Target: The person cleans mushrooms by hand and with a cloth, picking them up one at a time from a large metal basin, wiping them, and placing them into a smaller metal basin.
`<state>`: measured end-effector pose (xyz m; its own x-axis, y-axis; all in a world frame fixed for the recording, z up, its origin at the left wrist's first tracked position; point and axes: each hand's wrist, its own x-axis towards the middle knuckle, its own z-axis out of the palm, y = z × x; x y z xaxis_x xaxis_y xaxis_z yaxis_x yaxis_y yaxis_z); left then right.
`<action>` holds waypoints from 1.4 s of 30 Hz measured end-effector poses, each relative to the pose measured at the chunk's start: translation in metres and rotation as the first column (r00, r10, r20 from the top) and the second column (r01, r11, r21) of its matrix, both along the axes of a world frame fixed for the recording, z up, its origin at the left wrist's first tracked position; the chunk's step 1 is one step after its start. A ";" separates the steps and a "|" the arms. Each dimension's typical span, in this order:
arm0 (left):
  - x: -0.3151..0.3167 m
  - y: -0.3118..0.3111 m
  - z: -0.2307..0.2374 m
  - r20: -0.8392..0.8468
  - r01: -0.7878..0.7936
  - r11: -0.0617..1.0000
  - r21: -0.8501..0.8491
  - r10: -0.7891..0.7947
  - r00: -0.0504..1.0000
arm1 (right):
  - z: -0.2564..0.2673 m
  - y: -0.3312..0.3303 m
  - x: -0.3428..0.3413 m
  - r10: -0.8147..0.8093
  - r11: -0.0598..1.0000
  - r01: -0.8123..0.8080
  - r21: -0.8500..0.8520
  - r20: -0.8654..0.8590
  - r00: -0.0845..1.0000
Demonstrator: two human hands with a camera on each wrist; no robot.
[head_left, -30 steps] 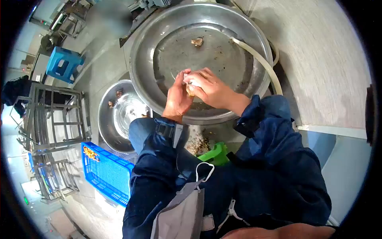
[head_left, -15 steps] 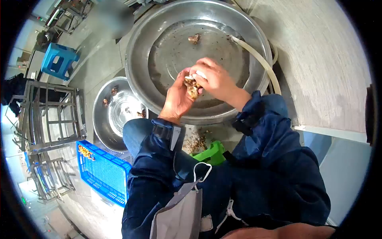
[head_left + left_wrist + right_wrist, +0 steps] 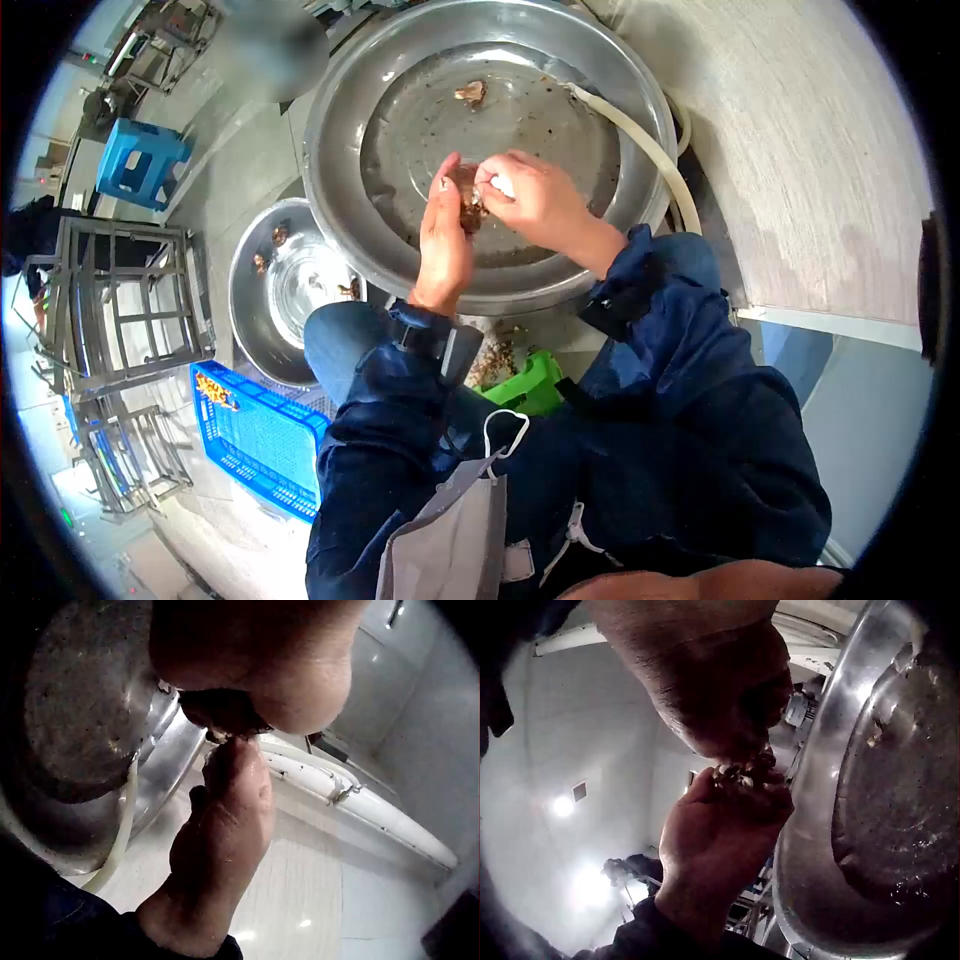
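A brown and whitish lumpy piece [image 3: 471,208] is held between both hands above the large steel basin [image 3: 335,215]. My left hand [image 3: 445,240] grips it from the left, fingers pointing up. My right hand [image 3: 540,203] is curled, with something small and white [image 3: 502,186] between its fingers, close against the piece. In the left wrist view the piece [image 3: 221,712] shows dark between the hands. The right wrist view shows its pale, knobbly side [image 3: 742,778]. Another brown piece [image 3: 470,92] lies in the basin's far part.
A hose [image 3: 640,135] hangs over the basin's right rim. At the left stand a smaller steel bowl [image 3: 250,325] with several brown pieces, a blue crate [image 3: 260,440] with yellowish bits, a blue stool [image 3: 142,163] and metal racks [image 3: 130,300]. A green object [image 3: 530,385] lies below the basin.
The left hand has turned, its fingers now more upright, and the piece has turned with it. The right hand has stayed close to it, its fingers shifting slightly.
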<state>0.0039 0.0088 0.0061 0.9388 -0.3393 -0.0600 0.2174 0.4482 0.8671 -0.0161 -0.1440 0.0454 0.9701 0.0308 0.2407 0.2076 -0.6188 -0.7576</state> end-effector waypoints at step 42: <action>0.017 -0.004 -0.004 -0.374 0.054 0.897 -0.438 -0.237 0.897 | -0.002 -0.003 -0.003 0.162 0.985 -0.170 0.045 0.144 0.976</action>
<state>0.0212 0.0052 0.0025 0.7968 -0.5494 -0.2515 0.6004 0.6736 0.4310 -0.0195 -0.1473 0.0437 0.9094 0.1707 0.3792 0.4097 -0.5242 -0.7466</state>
